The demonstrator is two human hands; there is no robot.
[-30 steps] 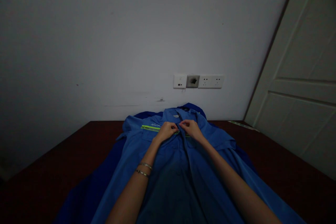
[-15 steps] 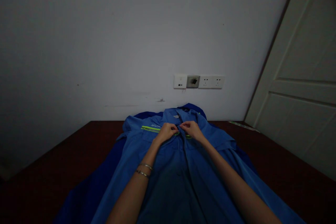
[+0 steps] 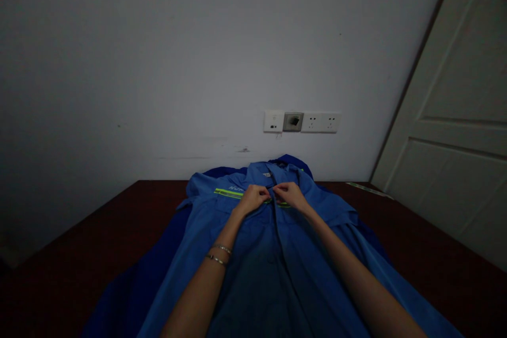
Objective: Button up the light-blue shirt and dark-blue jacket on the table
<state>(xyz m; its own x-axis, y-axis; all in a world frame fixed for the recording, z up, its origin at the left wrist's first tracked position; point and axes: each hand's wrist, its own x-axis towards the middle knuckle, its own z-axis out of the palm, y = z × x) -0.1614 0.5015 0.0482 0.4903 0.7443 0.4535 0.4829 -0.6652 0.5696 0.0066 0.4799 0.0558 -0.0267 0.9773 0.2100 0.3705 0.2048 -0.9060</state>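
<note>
A light blue work jacket [image 3: 253, 253] with yellow-green reflective stripes lies spread front up, its collar toward the wall. My left hand [image 3: 254, 198] pinches the left edge of its front opening at chest height. Just across the opening, my right hand [image 3: 290, 195] pinches the other front edge. The fingertips of both hands are close together, and whatever small fastening lies between them is too small to make out. Under the jacket, a darker blue garment [image 3: 137, 280] shows along the sides and behind the collar.
The dark red-brown tabletop [image 3: 99, 237] meets a pale wall [image 3: 158, 63]. Sockets and a switch panel [image 3: 301, 122] are set in the wall above the collar. A white panelled door [image 3: 459, 158] stands at the right, with a thin printed strip [image 3: 370, 190] near it.
The view has shifted very slightly. Both hands stay at the front opening, and the jacket's front edges between them have moved a little.
</note>
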